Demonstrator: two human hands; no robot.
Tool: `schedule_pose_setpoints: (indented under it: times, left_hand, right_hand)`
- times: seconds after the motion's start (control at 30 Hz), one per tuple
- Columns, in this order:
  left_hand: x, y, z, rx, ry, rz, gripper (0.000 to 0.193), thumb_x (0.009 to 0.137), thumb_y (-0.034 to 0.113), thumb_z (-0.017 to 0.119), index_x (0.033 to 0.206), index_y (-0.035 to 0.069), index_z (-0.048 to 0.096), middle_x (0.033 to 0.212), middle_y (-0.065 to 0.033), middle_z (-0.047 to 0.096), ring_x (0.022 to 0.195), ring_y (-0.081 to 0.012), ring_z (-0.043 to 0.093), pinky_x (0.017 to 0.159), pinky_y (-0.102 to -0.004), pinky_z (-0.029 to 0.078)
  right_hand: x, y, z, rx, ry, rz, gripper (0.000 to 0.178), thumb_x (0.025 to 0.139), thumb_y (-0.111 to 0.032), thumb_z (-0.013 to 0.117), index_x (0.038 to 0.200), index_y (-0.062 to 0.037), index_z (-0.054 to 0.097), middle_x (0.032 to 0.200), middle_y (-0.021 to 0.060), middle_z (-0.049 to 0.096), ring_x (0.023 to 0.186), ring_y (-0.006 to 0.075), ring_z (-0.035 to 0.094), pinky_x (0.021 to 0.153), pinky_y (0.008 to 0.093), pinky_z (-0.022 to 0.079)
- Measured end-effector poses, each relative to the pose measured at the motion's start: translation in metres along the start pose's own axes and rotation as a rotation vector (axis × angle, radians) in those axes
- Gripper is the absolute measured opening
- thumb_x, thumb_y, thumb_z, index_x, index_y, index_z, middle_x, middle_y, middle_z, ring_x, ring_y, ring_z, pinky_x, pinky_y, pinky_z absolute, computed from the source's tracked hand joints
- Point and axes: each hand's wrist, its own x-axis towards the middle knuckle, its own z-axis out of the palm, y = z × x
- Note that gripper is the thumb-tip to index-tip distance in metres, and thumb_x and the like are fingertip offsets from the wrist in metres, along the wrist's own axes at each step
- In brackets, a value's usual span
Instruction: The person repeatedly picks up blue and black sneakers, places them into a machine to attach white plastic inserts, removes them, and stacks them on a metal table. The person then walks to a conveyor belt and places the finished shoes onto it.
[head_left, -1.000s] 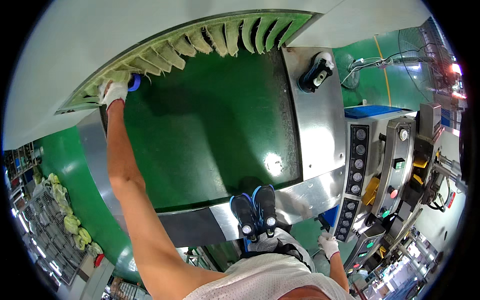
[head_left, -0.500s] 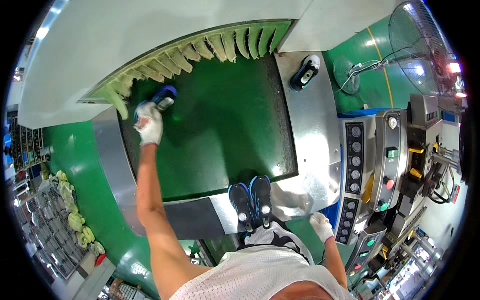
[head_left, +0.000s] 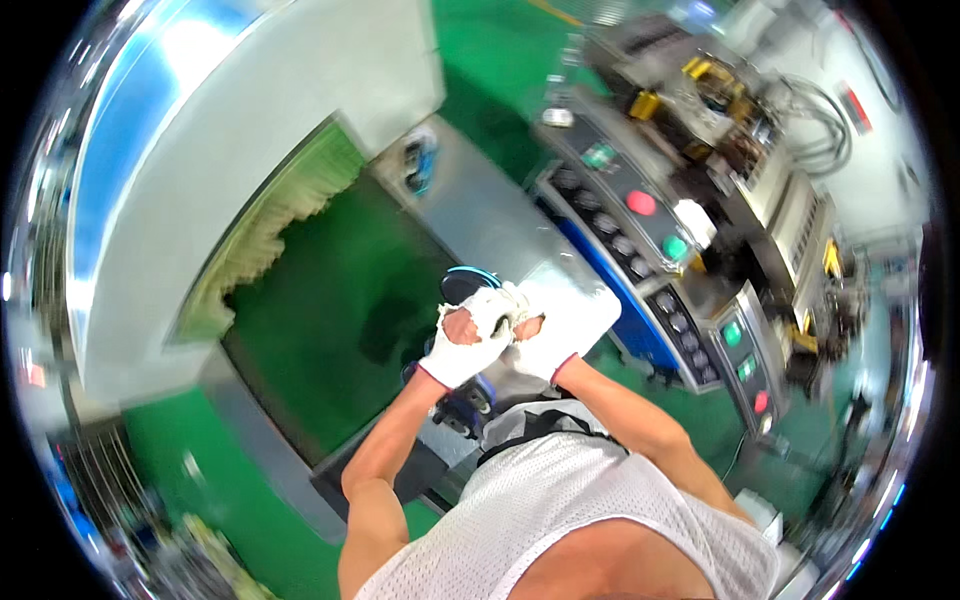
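A dark shoe (head_left: 468,284) with a bright blue rim pokes out beyond my gloved hands, held over the metal ledge at the front. My left hand (head_left: 464,338) is closed around it, fingers curled. Close against it, my right hand (head_left: 545,345) is closed at the shoe's near end, most of which the gloves hide. Below my left wrist, more dark footwear with purple-blue trim (head_left: 470,400) rests at the ledge, partly covered by my arm. Another black, white and blue shoe (head_left: 421,162) stands farther off on the metal side plate. The picture is blurred by motion.
A green conveyor belt (head_left: 340,310) runs under a fringed curtain (head_left: 265,240) into a white machine housing (head_left: 240,130). To the right stand control panels (head_left: 620,200) with dials and coloured buttons. Metal racks lie at the far left.
My view has swung to the right. My left hand has come from the belt's far left to the middle, and my right hand has risen from beside the panels to meet it at a shoe.
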Motion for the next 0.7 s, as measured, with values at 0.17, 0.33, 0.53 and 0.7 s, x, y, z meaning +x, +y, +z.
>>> schedule_pose_setpoints:
  times: [0.17, 0.33, 0.53, 0.7]
  left_hand:
    - [0.117, 0.102, 0.031, -0.018, -0.192, 0.304, 0.028, 0.084, 0.015, 0.073, 0.109, 0.005, 0.067, 0.108, -0.0139, 0.067, 0.094, -0.0296, 0.067, 0.081, -0.0396, 0.055]
    - [0.211, 0.173, 0.060, -0.115, -0.041, 0.434, 0.048, 0.083, 0.005, 0.077, 0.127, 0.002, 0.058, 0.129, -0.0149, 0.055, 0.108, -0.0249, 0.061, 0.088, -0.0325, 0.055]
    - [0.301, 0.171, 0.118, 0.032, 0.102, 0.293, 0.044, 0.088, 0.006, 0.071, 0.130, 0.002, 0.057, 0.128, -0.0154, 0.058, 0.106, -0.0244, 0.064, 0.092, -0.0350, 0.054]
    - [0.401, 0.120, 0.188, 0.191, 0.020, 0.346, 0.042, 0.090, 0.018, 0.069, 0.128, 0.002, 0.059, 0.128, -0.0179, 0.059, 0.119, -0.0326, 0.059, 0.101, -0.0406, 0.047]
  right_hand:
    - [-0.063, 0.056, -0.096, 0.508, 0.115, 0.398, 0.049, 0.082, -0.025, 0.074, 0.125, -0.0067, 0.058, 0.112, 0.0116, 0.067, 0.103, 0.0213, 0.063, 0.091, 0.0357, 0.050]
    - [-0.133, 0.067, -0.218, 1.157, 0.213, 0.816, 0.054, 0.076, -0.035, 0.084, 0.114, -0.0006, 0.065, 0.087, 0.0004, 0.062, 0.070, 0.0083, 0.051, 0.059, 0.0242, 0.042]
    - [-0.206, 0.091, -0.284, 1.448, 0.606, 0.928, 0.049, 0.078, -0.025, 0.081, 0.115, 0.0022, 0.063, 0.085, 0.0015, 0.065, 0.063, 0.0052, 0.053, 0.053, 0.0227, 0.041]
    - [-0.224, 0.119, -0.295, 1.685, 0.852, 0.789, 0.035, 0.080, -0.011, 0.075, 0.111, 0.0038, 0.066, 0.091, 0.0067, 0.070, 0.067, 0.0127, 0.064, 0.061, 0.0283, 0.057]
